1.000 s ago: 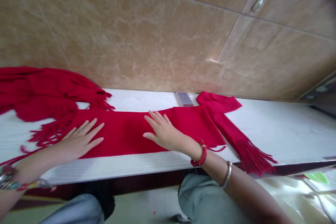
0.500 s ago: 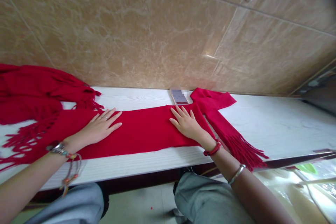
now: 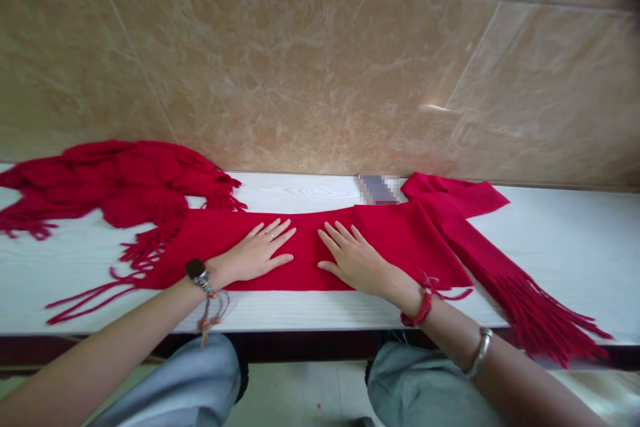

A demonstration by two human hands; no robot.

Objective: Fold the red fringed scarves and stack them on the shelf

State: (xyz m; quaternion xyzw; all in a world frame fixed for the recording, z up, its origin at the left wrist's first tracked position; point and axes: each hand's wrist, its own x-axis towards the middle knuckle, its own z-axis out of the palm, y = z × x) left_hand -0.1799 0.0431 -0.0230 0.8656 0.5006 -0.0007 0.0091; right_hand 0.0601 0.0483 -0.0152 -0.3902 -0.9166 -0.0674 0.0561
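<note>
A red fringed scarf [image 3: 305, 267] lies spread lengthwise on the white wood-grain counter, with loose tassels at its left end. My left hand [image 3: 257, 251] rests flat on it, left of the middle, fingers outstretched. Just to the right, my right hand [image 3: 353, 258] also lies palm down with spread fingers, thumb towards the left hand. The two hands are a short gap apart, and neither grips the cloth. Beyond the scarf's right end, another red fringed length [image 3: 493, 270] stretches towards the front edge, with a folded part [image 3: 457, 195] behind it; how these join is hidden.
A rumpled heap of red fringed cloth [image 3: 120, 177] sits at the back left. A phone [image 3: 377, 190], partly blurred out, lies by the tiled wall [image 3: 300, 80]. The white counter [image 3: 575, 240] runs along that wall, with my knees below its front edge.
My hands have come closer together on the scarf, mostly by the right hand moving left from near the right end. The camera view has turned left, so the scene sits farther right.
</note>
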